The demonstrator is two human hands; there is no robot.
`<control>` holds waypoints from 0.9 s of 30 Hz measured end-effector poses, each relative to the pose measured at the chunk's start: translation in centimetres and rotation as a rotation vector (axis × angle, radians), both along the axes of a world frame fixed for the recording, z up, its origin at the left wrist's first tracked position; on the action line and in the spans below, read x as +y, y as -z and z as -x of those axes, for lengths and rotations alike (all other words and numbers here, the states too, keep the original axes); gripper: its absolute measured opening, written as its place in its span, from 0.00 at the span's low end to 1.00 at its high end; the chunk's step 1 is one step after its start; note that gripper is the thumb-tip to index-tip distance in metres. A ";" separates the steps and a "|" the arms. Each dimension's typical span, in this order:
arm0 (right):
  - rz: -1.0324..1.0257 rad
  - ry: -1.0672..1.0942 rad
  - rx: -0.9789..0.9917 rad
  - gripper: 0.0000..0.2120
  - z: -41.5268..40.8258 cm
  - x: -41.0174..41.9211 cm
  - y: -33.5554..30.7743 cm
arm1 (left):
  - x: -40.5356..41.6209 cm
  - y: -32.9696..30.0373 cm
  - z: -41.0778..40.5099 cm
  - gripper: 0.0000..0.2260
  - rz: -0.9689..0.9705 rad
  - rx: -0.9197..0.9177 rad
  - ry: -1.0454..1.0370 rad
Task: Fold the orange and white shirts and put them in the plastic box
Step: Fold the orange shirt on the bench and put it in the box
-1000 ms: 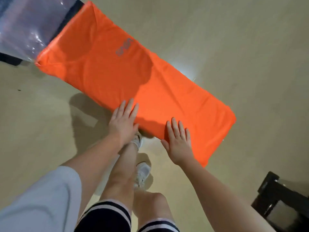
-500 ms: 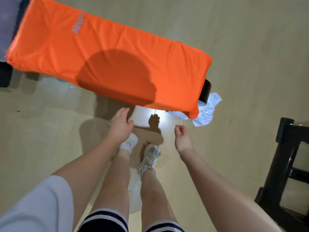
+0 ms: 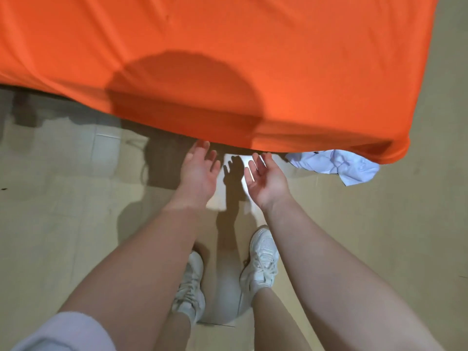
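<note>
The orange shirt (image 3: pixel 215 59) lies spread flat in a long folded strip across the top of the view, its near edge hanging over a raised surface. A crumpled white shirt (image 3: pixel 334 165) lies on the floor, peeking out from under the orange shirt's right end. My left hand (image 3: pixel 198 171) and my right hand (image 3: pixel 264 178) hover side by side just below the orange shirt's near edge, fingers relaxed and spread, palms partly turned toward each other. Neither hand holds anything. The plastic box is out of view.
Beige tiled floor (image 3: pixel 63 198) lies below. My two legs and white sneakers (image 3: pixel 260 259) stand directly under my arms. The shadow of my head falls on the orange fabric.
My hands came off the orange shirt, dropped below its near edge, and have now opened and risen toward it. The view moved closer, so the shirt fills the top.
</note>
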State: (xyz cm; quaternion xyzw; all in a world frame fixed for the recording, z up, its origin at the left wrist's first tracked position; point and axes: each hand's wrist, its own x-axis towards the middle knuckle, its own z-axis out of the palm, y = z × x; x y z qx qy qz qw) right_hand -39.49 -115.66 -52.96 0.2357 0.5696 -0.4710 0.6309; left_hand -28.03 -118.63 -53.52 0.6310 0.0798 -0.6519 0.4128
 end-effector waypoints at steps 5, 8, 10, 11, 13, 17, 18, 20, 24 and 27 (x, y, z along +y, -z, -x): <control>0.174 0.184 -0.126 0.07 -1.6 0.8 1.8 | 0.0 1.5 -1.4 0.08 0.181 0.247 -0.084; 0.217 0.250 -0.128 0.07 -1.9 2.0 0.4 | 1.1 0.1 -2.5 0.11 0.223 0.317 -0.067; 0.218 0.259 -0.115 0.07 -1.9 2.6 -1.3 | 1.9 -1.0 -3.1 0.08 0.207 0.326 -0.065; 0.200 0.247 -0.104 0.06 -2.0 2.8 -2.1 | 2.3 -1.6 -3.3 0.07 0.196 0.320 -0.053; 0.121 0.195 -0.069 0.04 -2.2 2.9 -3.4 | 2.8 -2.9 -3.5 0.05 0.166 0.303 -0.016; 0.026 0.126 -0.029 0.07 -2.9 1.4 -3.2 | 1.4 -3.4 -3.8 0.14 0.097 0.207 -0.007; 0.042 0.129 -0.020 0.08 -3.1 0.8 -2.6 | 0.9 -2.9 -3.8 0.16 0.100 0.192 -0.009; 0.087 0.144 -0.024 0.11 -3.6 -0.4 -1.5 | -0.1 -1.7 -3.7 0.14 0.128 0.194 -0.003; 0.189 0.180 -0.088 0.13 -3.6 -1.9 0.1 | -1.5 -0.3 -3.3 0.13 0.162 0.260 -0.052; 0.228 0.232 -0.140 0.10 -3.1 -2.1 -0.3 | -2.0 -0.3 -3.5 0.10 0.225 0.357 -0.090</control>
